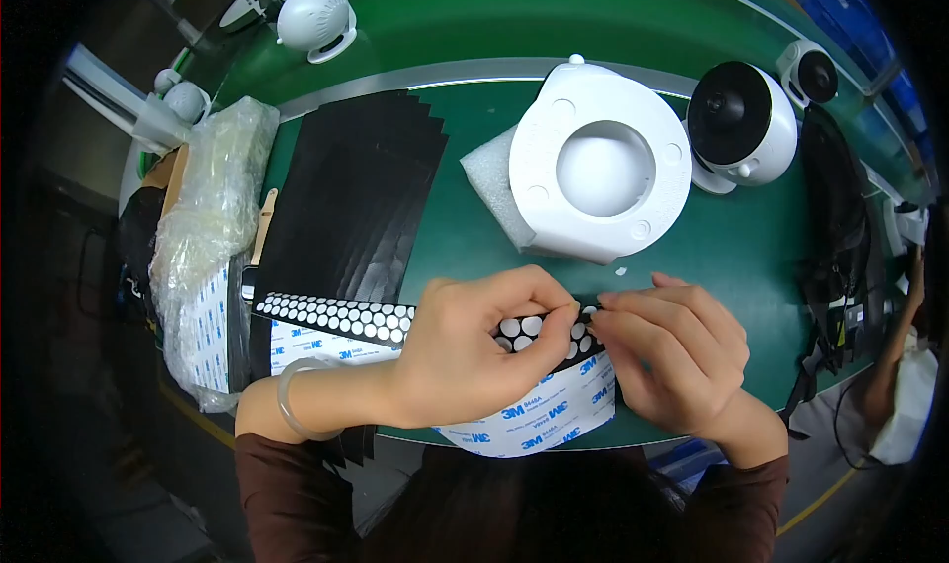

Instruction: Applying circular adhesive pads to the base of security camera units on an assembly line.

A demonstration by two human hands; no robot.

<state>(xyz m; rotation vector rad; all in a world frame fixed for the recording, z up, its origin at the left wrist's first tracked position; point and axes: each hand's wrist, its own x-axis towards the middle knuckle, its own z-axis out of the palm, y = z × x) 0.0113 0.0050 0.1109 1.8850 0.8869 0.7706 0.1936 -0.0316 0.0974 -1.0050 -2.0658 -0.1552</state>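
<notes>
A black strip of round white adhesive dots [336, 315] runs across the front of the table, on top of white backing sheets with blue print [539, 417]. My left hand [484, 341] lies over the strip, its thumb and index finger pinched together near the right end. Whatever sits between those fingertips is too small to make out. Close beside it, my right hand [672, 350] has its fingers curled and closed on the strip's right end. Part of the strip is hidden beneath both hands.
Behind my hands stands a white ring-shaped housing [539, 182] on white foam [491, 173]. Black sheets [346, 192] are stacked at left beside a clear plastic-wrapped bundle [213, 207]. White cameras with black fronts [771, 133] stand back right; another white device [314, 19] is far left.
</notes>
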